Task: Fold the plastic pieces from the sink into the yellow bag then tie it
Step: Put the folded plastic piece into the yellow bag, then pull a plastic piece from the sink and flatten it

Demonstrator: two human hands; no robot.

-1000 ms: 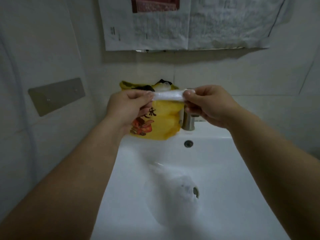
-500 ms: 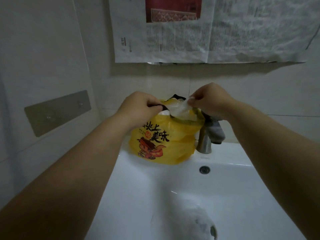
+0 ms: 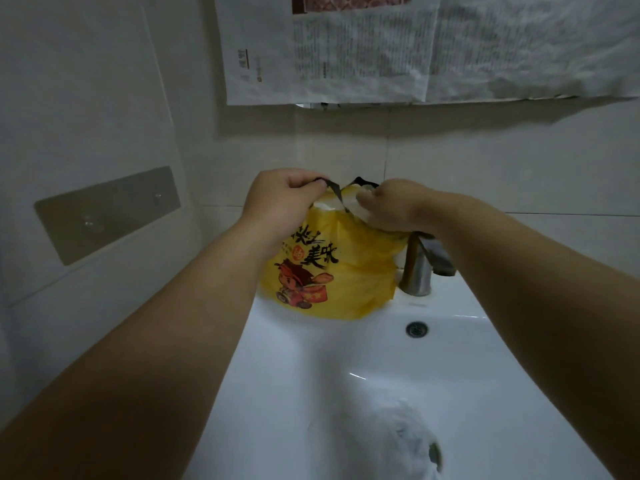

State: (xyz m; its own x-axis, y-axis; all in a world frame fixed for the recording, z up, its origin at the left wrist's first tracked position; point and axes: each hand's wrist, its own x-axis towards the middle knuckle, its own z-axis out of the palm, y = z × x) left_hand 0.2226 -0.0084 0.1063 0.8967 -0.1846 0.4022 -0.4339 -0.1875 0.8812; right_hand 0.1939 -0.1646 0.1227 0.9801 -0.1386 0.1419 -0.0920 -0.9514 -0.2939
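The yellow bag (image 3: 343, 271), printed with black characters and a cartoon figure, stands on the back ledge of the white sink (image 3: 311, 368). My left hand (image 3: 280, 202) grips the bag's dark handle and lifts the near rim. My right hand (image 3: 391, 206) reaches down into the bag's mouth and holds the folded white plastic piece (image 3: 360, 199), which is mostly hidden by the fingers. Another crumpled white plastic piece (image 3: 391, 441) lies in the basin over the drain.
A steel faucet (image 3: 420, 268) stands just right of the bag, with the overflow hole (image 3: 416, 329) below it. Newspaper sheets (image 3: 363, 46) hang on the tiled wall above. A metal plate (image 3: 107, 213) is fixed to the left wall.
Both hands moved from holding the folded plastic stretched in front of the bag to the bag's mouth. The left hand took the handle; the right hand pushed the plastic down inside.
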